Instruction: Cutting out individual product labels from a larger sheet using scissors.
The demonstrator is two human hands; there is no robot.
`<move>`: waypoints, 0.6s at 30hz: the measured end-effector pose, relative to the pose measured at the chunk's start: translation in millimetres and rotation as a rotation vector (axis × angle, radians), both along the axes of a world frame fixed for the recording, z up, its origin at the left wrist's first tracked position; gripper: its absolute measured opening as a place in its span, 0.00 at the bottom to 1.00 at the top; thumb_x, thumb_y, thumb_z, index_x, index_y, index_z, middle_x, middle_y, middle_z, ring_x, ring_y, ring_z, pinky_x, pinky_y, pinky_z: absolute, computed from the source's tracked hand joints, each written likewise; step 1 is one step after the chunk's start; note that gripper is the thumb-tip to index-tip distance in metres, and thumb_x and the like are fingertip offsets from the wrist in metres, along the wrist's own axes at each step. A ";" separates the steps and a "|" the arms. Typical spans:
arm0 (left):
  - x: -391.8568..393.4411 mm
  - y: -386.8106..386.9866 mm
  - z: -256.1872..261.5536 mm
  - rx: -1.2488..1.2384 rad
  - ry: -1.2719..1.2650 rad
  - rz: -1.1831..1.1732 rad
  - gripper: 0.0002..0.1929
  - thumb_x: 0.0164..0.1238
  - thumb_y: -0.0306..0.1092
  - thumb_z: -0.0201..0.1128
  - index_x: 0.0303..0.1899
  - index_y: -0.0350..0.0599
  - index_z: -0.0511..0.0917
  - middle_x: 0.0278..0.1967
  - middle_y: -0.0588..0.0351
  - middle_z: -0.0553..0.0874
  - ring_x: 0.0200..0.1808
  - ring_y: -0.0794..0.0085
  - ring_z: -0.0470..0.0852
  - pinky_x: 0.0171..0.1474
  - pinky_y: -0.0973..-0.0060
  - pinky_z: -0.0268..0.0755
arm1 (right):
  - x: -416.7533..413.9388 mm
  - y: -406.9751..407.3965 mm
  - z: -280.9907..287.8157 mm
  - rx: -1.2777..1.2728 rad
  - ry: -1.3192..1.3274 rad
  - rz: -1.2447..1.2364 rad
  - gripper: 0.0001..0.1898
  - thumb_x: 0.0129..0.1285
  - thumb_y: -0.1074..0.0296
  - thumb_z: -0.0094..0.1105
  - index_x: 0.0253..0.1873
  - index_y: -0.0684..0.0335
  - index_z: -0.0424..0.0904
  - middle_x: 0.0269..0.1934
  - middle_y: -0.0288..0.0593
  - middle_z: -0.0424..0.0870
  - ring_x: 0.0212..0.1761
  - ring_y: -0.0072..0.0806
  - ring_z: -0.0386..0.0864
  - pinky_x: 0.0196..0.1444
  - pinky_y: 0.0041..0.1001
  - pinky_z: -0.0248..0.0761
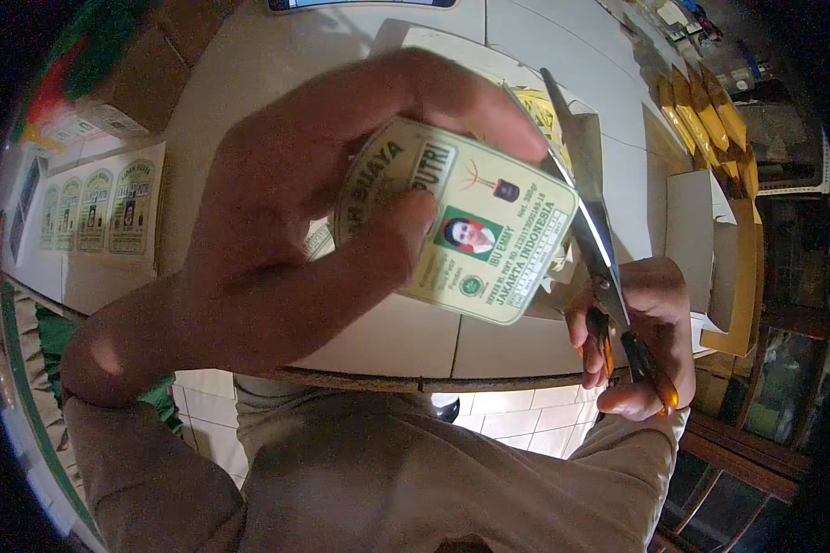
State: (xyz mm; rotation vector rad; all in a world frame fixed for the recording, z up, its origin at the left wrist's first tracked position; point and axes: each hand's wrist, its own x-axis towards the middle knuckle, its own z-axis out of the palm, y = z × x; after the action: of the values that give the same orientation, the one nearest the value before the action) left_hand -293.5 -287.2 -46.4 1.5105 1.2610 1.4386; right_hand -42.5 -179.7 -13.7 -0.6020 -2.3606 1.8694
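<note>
My left hand pinches a pale yellow-green paper label between thumb and fingers, above the table. The label has an arched end under my hand, rounded corners at the other end, a small portrait picture and green printing. In my right hand is a pair of metal scissors with orange-and-black handles, the fingers through the loops. The blades point up and away from me, slightly parted, right beside the label's right edge. Whether they touch the paper I cannot tell.
Behind the hands lies an open box with yellow paper scraps. A sheet of similar labels is at left, near a brown cardboard box. Yellow pouches and an open white carton stand at right. The table's front edge runs before me.
</note>
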 end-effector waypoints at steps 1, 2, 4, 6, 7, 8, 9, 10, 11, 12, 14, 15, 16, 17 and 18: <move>-1.0 -0.1 0.8 0.001 0.048 0.040 0.24 0.59 0.50 0.56 0.48 0.38 0.75 0.45 0.50 0.79 0.47 0.64 0.78 0.54 0.70 0.68 | -0.3 0.0 0.5 -0.008 -0.022 -0.017 0.22 0.38 0.61 0.79 0.31 0.67 0.75 0.19 0.36 0.77 0.17 0.17 0.77 0.19 0.15 0.70; -2.3 -0.3 1.4 0.000 0.123 0.069 0.25 0.59 0.51 0.56 0.48 0.39 0.75 0.45 0.50 0.78 0.47 0.64 0.78 0.54 0.70 0.68 | -0.3 -2.3 0.2 -0.022 -0.043 -0.059 0.25 0.37 0.58 0.79 0.31 0.71 0.75 0.22 0.39 0.77 0.17 0.18 0.77 0.18 0.15 0.72; -6.5 0.9 0.9 0.036 0.322 0.158 0.26 0.58 0.53 0.56 0.48 0.39 0.75 0.46 0.50 0.77 0.47 0.64 0.77 0.54 0.70 0.67 | -0.9 -3.4 -0.6 -0.028 -0.057 -0.105 0.27 0.37 0.56 0.78 0.32 0.75 0.75 0.22 0.41 0.77 0.18 0.18 0.76 0.18 0.16 0.74; -12.6 3.8 -1.5 0.072 0.521 0.247 0.27 0.58 0.54 0.56 0.48 0.39 0.75 0.47 0.50 0.76 0.48 0.64 0.76 0.54 0.70 0.67 | -2.2 -1.2 -1.6 0.015 -0.037 -0.082 0.24 0.39 0.58 0.78 0.31 0.72 0.76 0.20 0.38 0.76 0.17 0.17 0.76 0.17 0.15 0.71; -16.2 6.1 -3.4 0.087 0.590 0.280 0.27 0.58 0.54 0.56 0.48 0.40 0.75 0.47 0.50 0.76 0.48 0.64 0.76 0.54 0.70 0.66 | -3.0 0.1 -1.8 0.049 -0.022 -0.056 0.22 0.40 0.60 0.77 0.31 0.70 0.76 0.19 0.36 0.76 0.17 0.17 0.76 0.18 0.15 0.70; -19.9 8.5 -5.6 0.102 0.658 0.316 0.27 0.58 0.54 0.57 0.48 0.40 0.75 0.47 0.51 0.76 0.48 0.64 0.76 0.54 0.70 0.66 | -4.5 3.4 -1.2 0.110 0.001 -0.002 0.19 0.42 0.63 0.77 0.31 0.67 0.75 0.18 0.35 0.75 0.16 0.16 0.75 0.18 0.14 0.68; -23.6 11.6 -8.1 0.117 0.697 0.338 0.26 0.58 0.54 0.57 0.49 0.41 0.75 0.47 0.51 0.76 0.48 0.64 0.75 0.54 0.70 0.65 | -6.2 5.8 -0.2 0.154 0.028 0.023 0.16 0.45 0.66 0.76 0.30 0.65 0.75 0.19 0.34 0.75 0.16 0.15 0.75 0.18 0.14 0.67; -27.0 14.4 -10.3 0.132 0.736 0.360 0.26 0.59 0.54 0.57 0.49 0.41 0.75 0.46 0.52 0.76 0.49 0.65 0.75 0.55 0.70 0.65 | -8.2 7.7 1.3 0.145 0.016 0.013 0.14 0.48 0.69 0.75 0.29 0.63 0.74 0.19 0.33 0.74 0.16 0.15 0.74 0.18 0.15 0.66; -30.6 17.7 -12.4 0.149 0.793 0.386 0.24 0.59 0.51 0.58 0.49 0.41 0.75 0.47 0.52 0.77 0.49 0.65 0.75 0.55 0.71 0.66 | -10.2 8.2 3.1 0.025 -0.033 -0.054 0.13 0.50 0.69 0.74 0.29 0.64 0.74 0.18 0.33 0.74 0.16 0.16 0.75 0.18 0.15 0.66; -33.2 19.5 -13.5 0.156 0.809 0.392 0.23 0.59 0.48 0.59 0.49 0.41 0.75 0.47 0.52 0.77 0.49 0.66 0.75 0.55 0.71 0.66 | -12.6 8.8 5.3 -0.103 -0.071 -0.153 0.13 0.51 0.69 0.73 0.28 0.64 0.74 0.18 0.33 0.74 0.16 0.16 0.75 0.18 0.16 0.67; -37.5 23.4 -13.3 0.166 0.743 0.360 0.20 0.59 0.42 0.60 0.50 0.40 0.74 0.47 0.53 0.78 0.49 0.68 0.76 0.55 0.72 0.67 | -17.4 10.8 8.9 -0.174 -0.101 -0.211 0.14 0.59 0.64 0.67 0.28 0.66 0.73 0.17 0.35 0.74 0.15 0.20 0.76 0.16 0.18 0.69; -38.5 24.7 -11.2 0.160 0.599 0.297 0.19 0.59 0.39 0.60 0.50 0.40 0.74 0.47 0.53 0.78 0.50 0.68 0.76 0.55 0.73 0.68 | -19.1 12.9 10.1 -0.194 -0.118 -0.236 0.15 0.60 0.62 0.66 0.28 0.66 0.73 0.17 0.36 0.74 0.15 0.20 0.76 0.16 0.19 0.69; -39.1 26.1 -8.1 0.157 0.456 0.229 0.18 0.59 0.36 0.61 0.50 0.40 0.74 0.47 0.53 0.78 0.50 0.69 0.76 0.55 0.73 0.69 | -21.0 14.6 9.6 -0.215 -0.132 -0.266 0.16 0.60 0.60 0.66 0.28 0.66 0.73 0.16 0.37 0.74 0.15 0.21 0.77 0.16 0.19 0.69; -38.5 27.5 -3.2 0.148 0.327 0.171 0.18 0.59 0.33 0.62 0.50 0.40 0.74 0.47 0.54 0.78 0.50 0.70 0.77 0.55 0.74 0.69 | -21.0 17.2 8.9 -0.216 -0.184 -0.318 0.17 0.61 0.58 0.65 0.28 0.66 0.73 0.16 0.37 0.74 0.15 0.22 0.77 0.16 0.20 0.69; -37.6 28.9 2.9 0.146 0.217 0.117 0.17 0.59 0.30 0.62 0.50 0.39 0.74 0.48 0.54 0.79 0.50 0.71 0.77 0.54 0.75 0.70 | -21.6 19.1 5.8 -0.221 -0.190 -0.330 0.20 0.61 0.54 0.64 0.28 0.67 0.73 0.16 0.38 0.75 0.15 0.22 0.77 0.16 0.21 0.70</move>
State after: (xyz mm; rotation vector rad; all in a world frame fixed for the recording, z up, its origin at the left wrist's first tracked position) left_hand -331.0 -258.3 -43.5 1.7540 1.4189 1.5002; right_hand -64.0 -160.5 -7.9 -1.1581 -2.0048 2.0021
